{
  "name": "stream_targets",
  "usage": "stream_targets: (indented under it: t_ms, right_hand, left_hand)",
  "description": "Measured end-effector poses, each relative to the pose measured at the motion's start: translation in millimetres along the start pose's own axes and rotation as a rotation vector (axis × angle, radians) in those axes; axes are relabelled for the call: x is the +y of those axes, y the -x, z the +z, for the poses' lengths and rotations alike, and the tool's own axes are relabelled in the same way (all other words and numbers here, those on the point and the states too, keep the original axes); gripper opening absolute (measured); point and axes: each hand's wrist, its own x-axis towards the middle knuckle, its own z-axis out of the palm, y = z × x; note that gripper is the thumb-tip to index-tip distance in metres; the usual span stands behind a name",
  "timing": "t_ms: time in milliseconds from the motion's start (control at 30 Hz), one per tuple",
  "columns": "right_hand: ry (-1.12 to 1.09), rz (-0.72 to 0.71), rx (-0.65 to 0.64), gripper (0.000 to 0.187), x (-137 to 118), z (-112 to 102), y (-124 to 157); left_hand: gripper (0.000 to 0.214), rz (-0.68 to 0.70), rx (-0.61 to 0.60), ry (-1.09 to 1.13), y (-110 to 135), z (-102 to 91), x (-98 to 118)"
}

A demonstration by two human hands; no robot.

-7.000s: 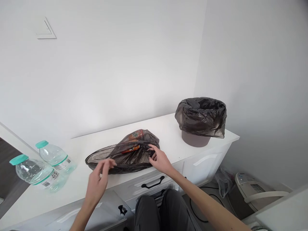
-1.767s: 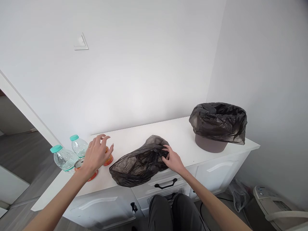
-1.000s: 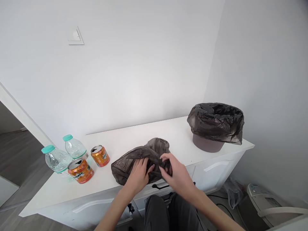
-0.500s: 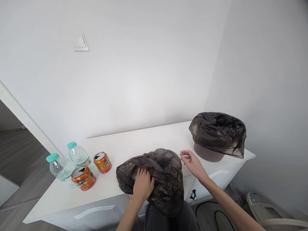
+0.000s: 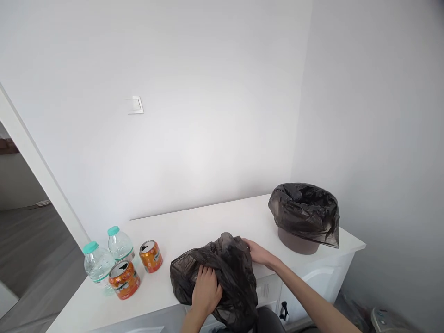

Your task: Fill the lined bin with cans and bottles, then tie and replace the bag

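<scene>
A crumpled black plastic bag (image 5: 236,277) sits at the front edge of the white cabinet top. Whether anything stands inside it is hidden. My left hand (image 5: 206,289) lies over the near left part of the bag, fingers bent into the plastic at its opening. From the right, my right hand (image 5: 258,254) grips the bag's upper right side, its fingertips partly hidden by the folds. Left of the bag are two opened orange soda cans, the farther can (image 5: 151,256) and the nearer can (image 5: 125,280).
Behind the cans stand two clear bottles with turquoise caps, a front bottle (image 5: 99,263) and a back bottle (image 5: 120,245). A brown bin (image 5: 298,243) lined with a black bag (image 5: 301,217) occupies the right end of the cabinet top (image 5: 194,226). The wall rises directly behind.
My right hand has moved left from open air onto the bag's side, pushing the plastic inward. My left hand stays on the bag. The view has tilted upward.
</scene>
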Motion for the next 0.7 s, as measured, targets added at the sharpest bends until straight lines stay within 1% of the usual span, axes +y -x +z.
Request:
stream_targets:
  t_ms: [100, 167, 333, 467, 533, 567, 633, 700]
  right_hand:
    - [-0.069, -0.081, -0.067, 0.027, -3.4, 6.6, 0.6]
    - [-0.094, -0.085, -0.071, 0.024, -1.4, 9.3, 0.6]
    - [-0.072, -0.011, -0.015, 0.030, 4.4, 14.7, -3.8]
    - [-0.043, 0.020, 0.043, 0.030, 3.6, 20.5, -10.8]
    - [-0.036, 0.034, 0.063, 0.027, 4.2, 24.0, -13.4]
    - [-0.036, 0.044, 0.072, 0.025, 5.4, 25.9, -14.2]
    - [-0.044, 0.070, 0.091, 0.022, 9.5, 29.2, -15.0]
    - [-0.065, 0.097, 0.110, 0.019, 14.7, 31.6, -15.3]
  left_hand:
    - [0.053, -0.013, -0.010, -0.006, 1.5, -4.4, 1.0]
    - [0.054, -0.020, -0.016, -0.007, 2.4, -3.8, 1.0]
    - [0.055, -0.048, -0.009, 0.017, 2.7, 7.2, -4.2]
    - [0.058, -0.051, 0.028, 0.114, 2.0, 17.5, -12.1]
    - [0.062, -0.063, 0.060, 0.257, 0.6, 20.9, -16.2]
    - [0.064, -0.079, 0.091, 0.373, -0.3, 21.7, -18.1]
    - [0.064, -0.162, 0.168, 0.697, -1.4, 20.2, -21.3]
    - [0.064, -0.302, 0.243, 1.085, -0.3, 13.0, -23.9]
